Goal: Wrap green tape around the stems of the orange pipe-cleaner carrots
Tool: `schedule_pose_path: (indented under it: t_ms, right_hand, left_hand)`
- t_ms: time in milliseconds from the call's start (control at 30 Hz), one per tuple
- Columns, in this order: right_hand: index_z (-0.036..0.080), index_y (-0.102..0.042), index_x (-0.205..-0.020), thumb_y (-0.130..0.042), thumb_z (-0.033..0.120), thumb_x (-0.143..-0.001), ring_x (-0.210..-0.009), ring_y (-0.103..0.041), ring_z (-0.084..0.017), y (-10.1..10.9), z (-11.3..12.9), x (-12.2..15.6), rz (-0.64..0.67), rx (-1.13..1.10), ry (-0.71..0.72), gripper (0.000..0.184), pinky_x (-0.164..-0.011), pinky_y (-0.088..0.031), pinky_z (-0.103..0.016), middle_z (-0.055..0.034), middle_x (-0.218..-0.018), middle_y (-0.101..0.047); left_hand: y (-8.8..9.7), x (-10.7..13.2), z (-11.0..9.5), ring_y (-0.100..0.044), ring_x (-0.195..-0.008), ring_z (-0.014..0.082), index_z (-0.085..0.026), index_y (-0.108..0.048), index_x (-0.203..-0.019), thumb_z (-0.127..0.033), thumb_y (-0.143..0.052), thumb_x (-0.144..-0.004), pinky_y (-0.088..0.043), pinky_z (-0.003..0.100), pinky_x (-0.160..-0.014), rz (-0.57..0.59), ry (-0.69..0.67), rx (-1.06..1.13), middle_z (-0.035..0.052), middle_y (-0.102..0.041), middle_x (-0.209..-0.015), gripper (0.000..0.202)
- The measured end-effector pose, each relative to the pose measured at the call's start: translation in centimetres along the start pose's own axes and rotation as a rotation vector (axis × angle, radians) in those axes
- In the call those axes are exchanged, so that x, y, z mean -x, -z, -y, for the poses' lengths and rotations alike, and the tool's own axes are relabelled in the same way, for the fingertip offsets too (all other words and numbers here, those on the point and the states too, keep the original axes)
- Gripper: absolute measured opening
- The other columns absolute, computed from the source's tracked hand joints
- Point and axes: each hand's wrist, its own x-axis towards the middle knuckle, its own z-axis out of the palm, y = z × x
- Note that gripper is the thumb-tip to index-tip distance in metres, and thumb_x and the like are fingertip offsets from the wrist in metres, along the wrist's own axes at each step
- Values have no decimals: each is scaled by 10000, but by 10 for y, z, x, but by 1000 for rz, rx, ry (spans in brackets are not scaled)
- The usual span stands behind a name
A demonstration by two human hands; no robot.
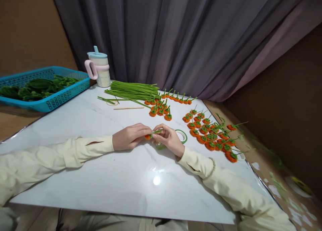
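Over the middle of the white table, my left hand [132, 136] has its fingers closed on a small orange pipe-cleaner persimmon [148, 136], mostly hidden by the fingertips. From its top a green stem [158, 132] points right, and my right hand [169, 138] pinches around that stem with thumb and forefinger. A roll of green tape [185, 137] lies flat just beyond the right hand. Several finished-looking orange persimmons with green tops [206, 130] stand in rows to the right, and a smaller group [159, 110] sits ahead of my hands.
A bundle of green pipe cleaners [133, 90] lies at the back of the table [100, 180], with a thin wooden stick [128, 108] before it. The lidded cup [102, 70] stands back left, beside a blue basket [54, 101] of green pieces. A grey curtain [156, 39] hangs behind.
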Motion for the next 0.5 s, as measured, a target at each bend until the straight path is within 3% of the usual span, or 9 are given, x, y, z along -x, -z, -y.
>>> schedule_pose_path:
  t_ms: [233,500]
  right_hand:
    - [157,-544,-787,-712,376,-675,-614,-599,-113,0,0,0,4,-23,-7,297,-638,-479,-258,-10,-701,-643]
    - [171,-507,-785,-676,410,-710,-500,-509,-73,-1,-4,-2,-11,18,5,302,-525,-409,-210,41,-592,-572]
  left_hand:
    - [0,0,-2,-545,-915,184,-157,-469,-1142,-65,-358,-871,-486,335,-794,6,39,13,116,-604,-1031,306]
    - [1,-1,-4,-550,-917,185,-150,-494,-1081,-74,-357,-861,-481,325,-792,-3,118,10,109,-608,-993,271]
